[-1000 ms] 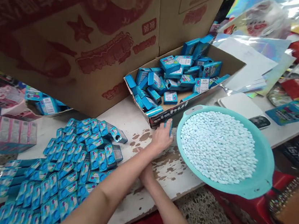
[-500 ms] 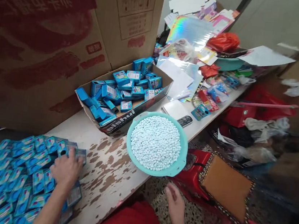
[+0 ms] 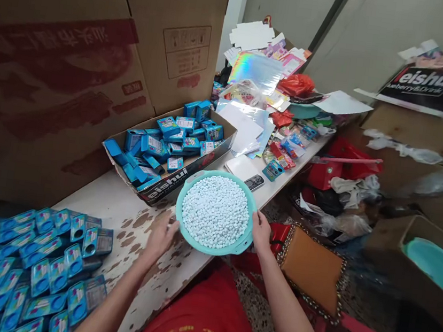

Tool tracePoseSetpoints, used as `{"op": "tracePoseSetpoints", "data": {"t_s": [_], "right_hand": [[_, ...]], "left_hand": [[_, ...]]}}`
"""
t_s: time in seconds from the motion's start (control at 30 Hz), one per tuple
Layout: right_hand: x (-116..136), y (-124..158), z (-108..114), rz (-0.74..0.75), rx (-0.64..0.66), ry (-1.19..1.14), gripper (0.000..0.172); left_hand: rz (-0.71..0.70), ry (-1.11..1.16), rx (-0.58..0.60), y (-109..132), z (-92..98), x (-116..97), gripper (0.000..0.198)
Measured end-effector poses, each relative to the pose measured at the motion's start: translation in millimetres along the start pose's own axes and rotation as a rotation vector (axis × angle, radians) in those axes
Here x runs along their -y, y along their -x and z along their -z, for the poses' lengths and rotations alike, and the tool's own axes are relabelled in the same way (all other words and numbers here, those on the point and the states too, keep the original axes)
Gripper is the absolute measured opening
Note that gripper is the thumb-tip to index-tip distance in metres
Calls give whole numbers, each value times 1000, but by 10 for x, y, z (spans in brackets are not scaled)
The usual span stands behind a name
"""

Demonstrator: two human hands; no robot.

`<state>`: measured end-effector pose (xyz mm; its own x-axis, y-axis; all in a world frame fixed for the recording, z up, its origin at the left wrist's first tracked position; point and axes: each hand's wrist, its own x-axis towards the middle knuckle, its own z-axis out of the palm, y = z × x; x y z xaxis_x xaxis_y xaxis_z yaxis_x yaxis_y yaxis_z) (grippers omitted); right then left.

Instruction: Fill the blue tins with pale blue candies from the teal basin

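A light-green plastic bowl, heaped with small white pellets, stands at the table's front edge. My right hand grips its right rim, thumb on top and the other fingers mostly hidden under it. Close to the bowl's left side is my left hand, fingers loosely bent and apart; I cannot tell whether they touch the rim. Nothing shows in that hand. To its left, small blue boxes stand packed in rows, round holes in their upper faces.
A cardboard tray of loose blue boxes sits behind the bowl, against a large carton. A small scale lies right of it, with sheets and packets beyond. A brown-topped stool stands on the floor at right.
My left hand has left the blue boxes and come right to the bowl. My right hand has risen from below and taken hold of the bowl's rim. The view has shifted right.
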<state>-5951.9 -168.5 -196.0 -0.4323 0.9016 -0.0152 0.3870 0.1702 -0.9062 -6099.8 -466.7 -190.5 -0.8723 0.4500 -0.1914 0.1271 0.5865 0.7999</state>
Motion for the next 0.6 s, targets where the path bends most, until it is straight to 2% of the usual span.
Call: {"op": "tracePoseSetpoints", "data": {"t_s": [0.03,0.1,0.2,0.33,0.47,0.53,0.6], "right_hand": [[24,-69,-20,13,12,7,68],[65,-214,-55,40,55,11,66],[93,-402,-102,80,151,-5,59],[83,-474,-169,85,250,-11,56],[130,-333,-279,77,357,16,52],[176,-243,-336,103,428,36,49],[221,-216,-335,164,520,59,44]], "left_hand": [[61,79,3,-57,-134,-91,61],[198,178,-65,-157,-331,-211,62],[359,263,-183,-248,-457,-232,59],[478,294,-307,-178,-500,-116,57],[641,269,-455,51,-486,56,55],[714,199,-527,148,-434,168,55],[700,48,-566,204,-366,259,57]]}}
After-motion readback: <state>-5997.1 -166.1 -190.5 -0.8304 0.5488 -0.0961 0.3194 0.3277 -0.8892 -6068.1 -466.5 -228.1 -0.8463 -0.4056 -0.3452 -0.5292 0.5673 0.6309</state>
